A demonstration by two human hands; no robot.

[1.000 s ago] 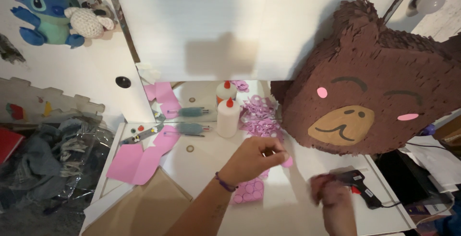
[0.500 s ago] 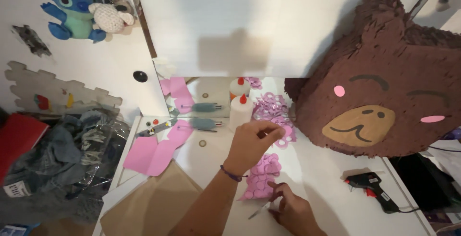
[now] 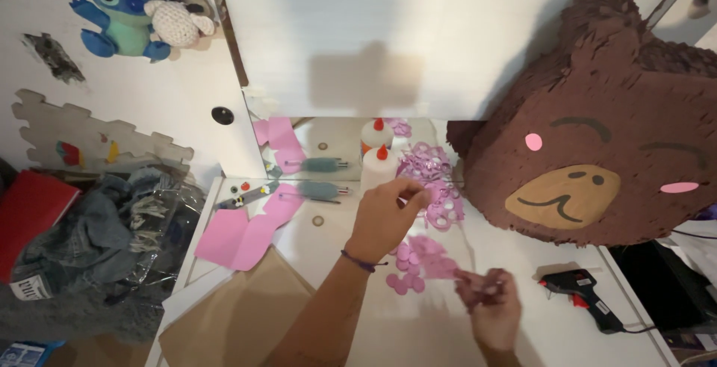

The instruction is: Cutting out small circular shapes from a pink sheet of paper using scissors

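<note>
Pinching pink paper circle (image 3: 447, 268) (flat)

Bright, even indoor light falls from above, casting a soft shadow on the white wall (image 3: 418, 31). Edges bend outward, and the right hand (image 3: 491, 306) blurs slightly.

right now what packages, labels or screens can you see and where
Glue bottle: back of desk by the mirror, white with red cap, no label showing.
Plastic bag: on the floor at left, clear, holding denim, white label at its lower corner.
Small packet: bottom left corner, blue and white.
No screens.
</note>
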